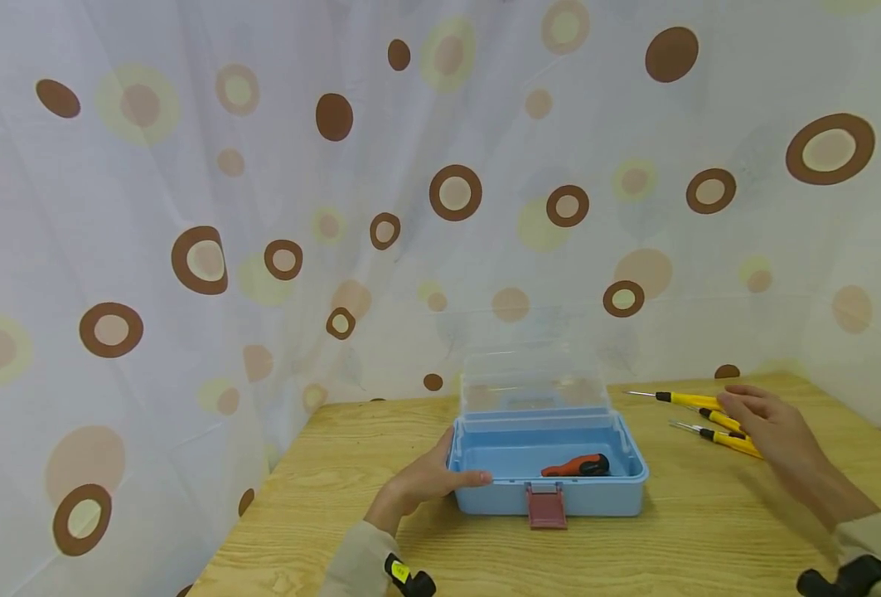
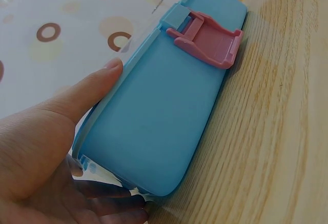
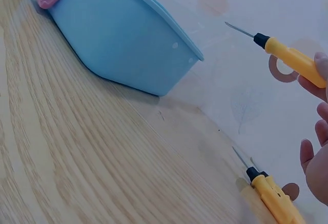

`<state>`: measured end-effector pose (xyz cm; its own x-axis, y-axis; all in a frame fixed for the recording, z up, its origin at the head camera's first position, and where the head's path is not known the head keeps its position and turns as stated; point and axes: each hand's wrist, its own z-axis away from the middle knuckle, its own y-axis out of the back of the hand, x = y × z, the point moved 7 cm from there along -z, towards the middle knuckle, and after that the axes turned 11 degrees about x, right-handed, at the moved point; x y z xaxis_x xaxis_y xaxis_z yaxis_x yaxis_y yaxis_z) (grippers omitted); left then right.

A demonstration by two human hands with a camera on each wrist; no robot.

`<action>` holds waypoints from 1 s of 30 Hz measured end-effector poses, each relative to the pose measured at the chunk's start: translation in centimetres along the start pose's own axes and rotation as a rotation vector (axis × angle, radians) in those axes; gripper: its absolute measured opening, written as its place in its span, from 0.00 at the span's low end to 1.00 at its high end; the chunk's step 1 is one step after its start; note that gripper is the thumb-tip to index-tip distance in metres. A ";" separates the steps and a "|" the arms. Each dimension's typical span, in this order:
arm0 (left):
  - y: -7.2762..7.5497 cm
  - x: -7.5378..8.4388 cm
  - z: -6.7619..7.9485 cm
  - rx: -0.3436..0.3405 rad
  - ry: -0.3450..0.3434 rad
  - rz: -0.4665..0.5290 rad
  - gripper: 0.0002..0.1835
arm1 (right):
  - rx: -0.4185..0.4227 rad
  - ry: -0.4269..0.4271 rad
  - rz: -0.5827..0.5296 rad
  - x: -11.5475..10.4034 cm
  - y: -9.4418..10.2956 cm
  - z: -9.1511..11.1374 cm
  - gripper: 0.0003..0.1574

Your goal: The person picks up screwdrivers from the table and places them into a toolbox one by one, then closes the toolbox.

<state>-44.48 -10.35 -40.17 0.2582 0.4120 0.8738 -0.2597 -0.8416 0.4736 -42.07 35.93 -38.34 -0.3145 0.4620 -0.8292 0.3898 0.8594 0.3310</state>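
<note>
My left hand (image 1: 421, 481) grips the left end of a light-blue toolbox (image 1: 492, 500), its thumb over the front rim and its other fingers at the end wall. The box's clear lid (image 1: 533, 385) stands raised at the back, and a pink latch (image 1: 547, 507) hangs down in front. Inside lies a red-and-black screwdriver (image 1: 578, 466). To the right of the box, my right hand (image 1: 779, 427) pinches a yellow screwdriver (image 3: 294, 65) by its handle, the thin metal shank pointing left toward the box. Two more yellow screwdrivers (image 3: 274, 196) lie on the table below that hand.
Everything stands on a light wooden table (image 1: 283, 506). Right behind the table hangs a pale curtain (image 1: 276, 166) with brown and beige circles. Dark wrist devices (image 1: 410, 578) sit over both sleeves.
</note>
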 end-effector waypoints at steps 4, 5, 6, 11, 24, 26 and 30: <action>0.0 -0.1 0.0 0.000 0.005 -0.001 0.62 | -0.005 0.056 -0.022 -1.1 -0.8 0.1 0.41; 0.1 -0.1 0.0 0.000 0.006 -0.001 0.62 | -0.010 0.064 -0.020 -1.3 -1.1 0.1 0.40; 0.1 -0.1 0.1 0.002 0.010 -0.003 0.62 | -0.018 0.066 -0.017 -1.5 -1.3 0.0 0.40; 0.3 0.0 0.1 0.012 0.014 0.009 0.63 | -0.060 0.075 -0.009 -2.6 -3.2 -0.5 0.42; 0.3 -0.3 0.2 0.005 0.008 0.015 0.63 | -0.107 -0.044 -0.087 -3.5 -8.6 -1.3 0.45; 0.2 -0.3 0.2 0.006 0.014 0.015 0.62 | -0.106 -0.049 -0.083 -3.4 -8.9 -1.2 0.44; 0.1 -0.2 0.1 0.007 0.010 0.017 0.62 | -0.112 -0.051 -0.072 -3.4 -9.6 -1.3 0.45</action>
<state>-44.45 -10.54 -40.29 0.2445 0.4007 0.8830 -0.2576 -0.8511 0.4575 -45.84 26.36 -38.08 -0.2922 0.3891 -0.8736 0.2680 0.9102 0.3157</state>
